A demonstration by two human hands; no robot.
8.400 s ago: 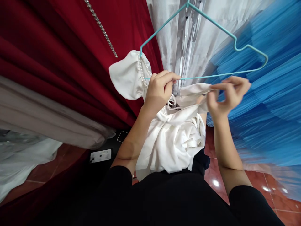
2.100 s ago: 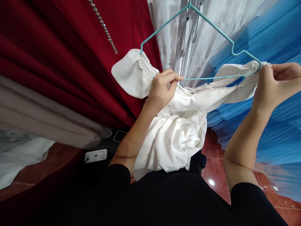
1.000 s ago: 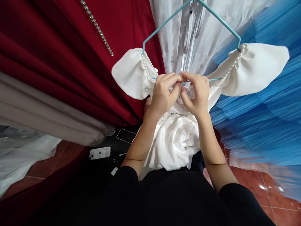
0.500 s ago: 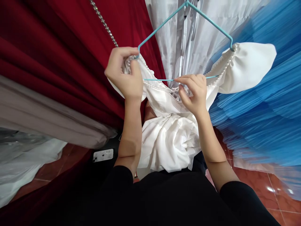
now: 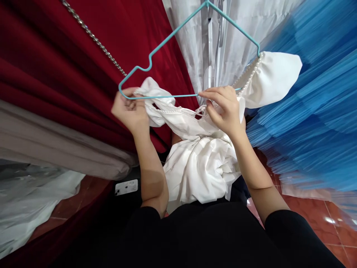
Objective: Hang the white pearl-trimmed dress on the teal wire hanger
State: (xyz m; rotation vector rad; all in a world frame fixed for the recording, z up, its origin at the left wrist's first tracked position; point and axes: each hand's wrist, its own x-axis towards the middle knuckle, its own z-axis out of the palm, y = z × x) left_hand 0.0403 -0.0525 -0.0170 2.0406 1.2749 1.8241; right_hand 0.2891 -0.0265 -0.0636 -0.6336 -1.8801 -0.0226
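Observation:
A light-blue hanger point(image 5: 167, 38) crosses the upper middle of the head view, its left end bare. On its right end hangs one sleeve of a white dress point(image 5: 206, 167) with a pearl-trimmed neckline. My right hand point(image 5: 224, 108) pinches the hanger's bottom bar between thumb and fingers. Just below the hanger's left corner, my left hand point(image 5: 132, 111) is closed on the pearl-edged left shoulder of the dress; its fingertips are partly hidden. The left sleeve lies behind the bottom bar, and the gathered skirt bunches up against my body.
A dark red curtain-like cloth point(image 5: 97, 67) with a beaded chain point(image 5: 95, 39) hangs at left. Blue tulle point(image 5: 315, 119) fills the right, with white fabric point(image 5: 245, 26) behind. A phone point(image 5: 126, 187) lies on a black surface at lower left. Red tiles cover the floor.
The left shoulder of the dress has come off the hanger's left end. My left hand has moved left and down with it, while my right hand still holds the bottom bar.

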